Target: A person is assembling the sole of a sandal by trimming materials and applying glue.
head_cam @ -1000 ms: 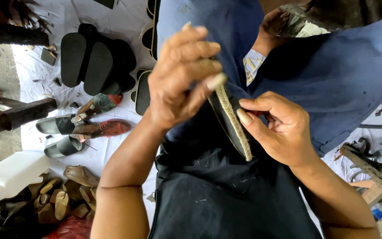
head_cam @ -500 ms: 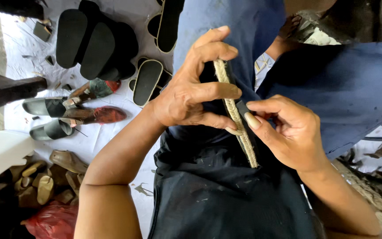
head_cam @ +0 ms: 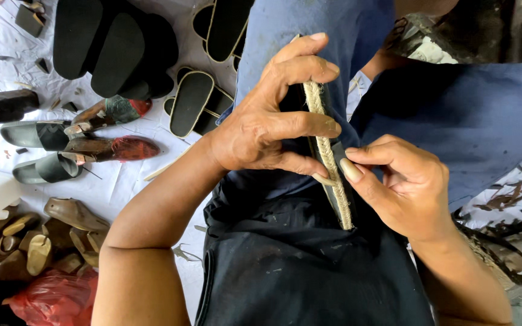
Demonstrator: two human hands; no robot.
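A black shoe sole (head_cam: 337,192) stands on edge over my lap, with a tan braided rope (head_cam: 326,145) running along its rim. My left hand (head_cam: 273,121) wraps around the sole's upper part, fingers curled over the rope. My right hand (head_cam: 403,181) pinches the sole and rope lower down, thumb pressed against the braid. The sole rests against my blue trouser leg (head_cam: 273,36).
On the white sheet (head_cam: 7,66) to the left lie several black soles (head_cam: 116,54), some rope-trimmed soles (head_cam: 191,102), grey slide sandals (head_cam: 37,136), and a pair of sandals with red heels (head_cam: 113,148). Wooden shoe lasts (head_cam: 37,247) and a red bag (head_cam: 55,299) sit at lower left.
The view has shifted closer. My left hand has slid along the sole and closed its fingers over the rope; my right thumb now presses the braid lower down.
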